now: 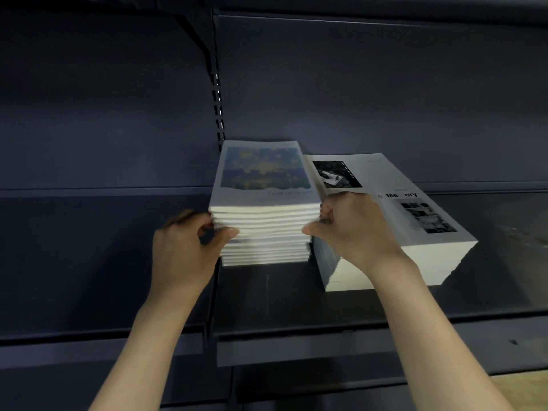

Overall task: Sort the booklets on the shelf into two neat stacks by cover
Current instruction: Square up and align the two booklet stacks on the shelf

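Both hands clamp the painted-cover booklet stack (262, 221) on the dark shelf (281, 295), left hand (185, 247) and right hand (353, 229) at opposite sides, the black-and-white-cover stack (415, 232) just beyond the right.

Single head-worn view, wide-angle, no second view to share scene with. Camera sat at person's head, faced forward and slightly down into dark shelf (296, 295) bay. Both forearms entered from bottom edge, left hand (184, 241) and right hand (353, 229) landed mid-frame, near lens. Two booklet stacks (264, 232) sat centre and right of centre, close, seen from above front edge. Back panel filled upper half; slotted upright (218, 108) curved from lens distortion.
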### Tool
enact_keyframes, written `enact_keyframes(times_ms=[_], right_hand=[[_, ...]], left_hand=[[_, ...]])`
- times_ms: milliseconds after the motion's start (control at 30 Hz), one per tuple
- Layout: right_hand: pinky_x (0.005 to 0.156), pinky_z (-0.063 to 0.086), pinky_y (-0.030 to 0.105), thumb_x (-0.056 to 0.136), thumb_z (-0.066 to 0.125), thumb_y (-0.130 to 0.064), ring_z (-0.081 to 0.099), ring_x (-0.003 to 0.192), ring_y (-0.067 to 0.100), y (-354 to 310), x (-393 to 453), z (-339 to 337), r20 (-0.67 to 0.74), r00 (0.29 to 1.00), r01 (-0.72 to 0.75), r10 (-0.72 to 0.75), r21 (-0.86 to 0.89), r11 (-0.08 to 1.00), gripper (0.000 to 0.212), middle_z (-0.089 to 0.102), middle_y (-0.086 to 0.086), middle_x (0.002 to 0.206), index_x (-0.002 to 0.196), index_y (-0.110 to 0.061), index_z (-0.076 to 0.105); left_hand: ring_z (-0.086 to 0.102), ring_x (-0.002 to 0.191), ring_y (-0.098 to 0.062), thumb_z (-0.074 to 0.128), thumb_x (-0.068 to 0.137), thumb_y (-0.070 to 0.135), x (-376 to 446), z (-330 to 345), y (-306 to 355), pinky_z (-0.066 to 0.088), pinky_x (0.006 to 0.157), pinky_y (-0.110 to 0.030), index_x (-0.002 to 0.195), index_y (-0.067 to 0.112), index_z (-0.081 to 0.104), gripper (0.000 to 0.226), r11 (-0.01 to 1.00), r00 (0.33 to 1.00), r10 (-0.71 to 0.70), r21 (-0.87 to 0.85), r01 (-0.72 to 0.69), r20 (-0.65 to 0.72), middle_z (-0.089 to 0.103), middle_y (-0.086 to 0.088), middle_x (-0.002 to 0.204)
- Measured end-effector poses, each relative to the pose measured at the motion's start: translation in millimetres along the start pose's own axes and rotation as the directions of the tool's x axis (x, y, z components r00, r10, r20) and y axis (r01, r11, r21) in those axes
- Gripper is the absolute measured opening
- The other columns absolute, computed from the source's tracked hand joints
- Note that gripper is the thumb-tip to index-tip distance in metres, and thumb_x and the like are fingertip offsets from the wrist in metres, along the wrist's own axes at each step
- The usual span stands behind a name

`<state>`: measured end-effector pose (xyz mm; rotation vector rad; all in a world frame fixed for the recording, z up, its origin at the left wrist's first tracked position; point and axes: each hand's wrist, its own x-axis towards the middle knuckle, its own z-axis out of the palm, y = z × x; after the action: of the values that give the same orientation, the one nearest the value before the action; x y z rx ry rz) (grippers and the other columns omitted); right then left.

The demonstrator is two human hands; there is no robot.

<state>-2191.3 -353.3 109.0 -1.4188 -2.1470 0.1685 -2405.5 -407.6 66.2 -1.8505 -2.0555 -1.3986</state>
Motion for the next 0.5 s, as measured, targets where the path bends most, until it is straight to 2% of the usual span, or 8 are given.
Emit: enact_keyframes(times_ms=[67,133,200,267,400,500], right_hand=[[0.067,0.044,0.029,0.078,0.073,-0.033,0.061,0.077,0.023,0,1,0,0.022,1.000,-0.010,0.010,-0.004,1.000,0.034,0.068,0.012,0.080,0.080,0.001,0.067],[0.069,0.047,0.030,0.078,0.073,-0.034,0.062,0.078,0.023,1,2,-1,0.059,0.998,-0.014,0.015,-0.020,1.000,0.036,0.068,0.012,0.081,0.081,0.001,0.067],[0.067,0.046,0.029,0.076,0.074,-0.036,0.062,0.077,0.022,1,6,-3,0.100,0.995,-0.014,0.018,-0.044,0.999,0.037,0.067,0.011,0.080,0.078,0.000,0.066],[0.063,0.042,0.027,0.074,0.076,-0.038,0.060,0.074,0.021,1,10,-6,0.140,0.990,-0.014,0.024,-0.075,0.997,0.038,0.065,0.008,0.076,0.074,-0.001,0.065],[0.049,0.028,0.021,0.070,0.079,-0.038,0.042,0.058,0.005,-3,14,-9,0.256,0.966,0.004,0.034,-0.146,0.989,0.041,0.046,-0.006,0.065,0.060,-0.012,0.049],[0.049,0.025,0.020,0.070,0.080,-0.037,0.041,0.061,0.008,-5,18,-7,0.289,0.956,-0.003,0.050,-0.160,0.987,0.046,0.043,-0.007,0.066,0.060,-0.017,0.039]], left_hand=[[0.062,0.072,-0.022,0.078,0.071,0.033,0,-1,-1,0.048,0.066,-0.032,0.079,0.008,0.070,0.027,1.000,1.000,-0.017,0.009,0.017,0.004,0.065,-0.001,0.077],[0.062,0.078,-0.020,0.075,0.070,0.048,-1,-3,-5,0.051,0.074,-0.040,0.084,0.017,0.069,0.035,0.997,0.996,-0.069,0.029,0.067,0.051,0.067,0.003,0.084],[0.061,0.084,-0.020,0.064,0.067,0.067,-3,-3,-8,0.050,0.080,-0.045,0.089,0.023,0.069,0.050,0.991,0.985,-0.119,0.081,0.109,0.126,0.067,0.006,0.089],[0.062,0.084,-0.021,0.055,0.066,0.076,-3,-2,-7,0.049,0.082,-0.045,0.091,0.023,0.069,0.061,0.986,0.978,-0.134,0.116,0.116,0.161,0.067,0.003,0.090],[0.062,0.073,-0.022,0.051,0.072,0.074,-1,-1,-8,0.049,0.080,-0.044,0.083,0.019,0.071,0.059,0.987,0.984,-0.097,0.140,0.076,0.151,0.069,0.002,0.082],[0.062,0.072,-0.021,0.057,0.074,0.068,2,-2,-8,0.047,0.081,-0.043,0.080,0.020,0.072,0.050,0.988,0.987,-0.081,0.142,0.061,0.137,0.070,0.003,0.082]])
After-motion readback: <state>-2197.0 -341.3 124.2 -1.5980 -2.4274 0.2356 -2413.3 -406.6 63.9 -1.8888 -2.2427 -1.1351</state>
